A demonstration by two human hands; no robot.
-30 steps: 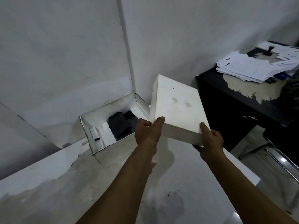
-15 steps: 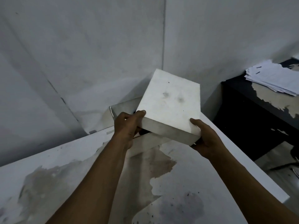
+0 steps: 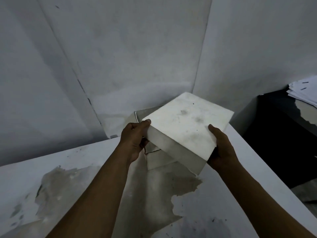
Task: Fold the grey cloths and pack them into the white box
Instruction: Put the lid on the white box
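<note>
The white box lid (image 3: pixel 185 124) is held tilted over the white box (image 3: pixel 158 159), covering most of it. My left hand (image 3: pixel 134 140) grips the lid's near left corner, thumb on top. My right hand (image 3: pixel 221 148) grips the lid's near right corner, thumb along the top edge. Only the box's front wall and a strip of its far left rim (image 3: pixel 137 115) show under the lid. The grey cloths are hidden from view.
The box stands in the far corner of a worn white table (image 3: pixel 85 194), against two white walls. A black desk (image 3: pixel 281 134) stands to the right with a stack of papers (image 3: pixel 303 93) on it. A gap separates table and desk.
The lid has come down and to the left over the open box. The dark cloth inside, visible a second ago, is now covered. Both hands kept their grip.
</note>
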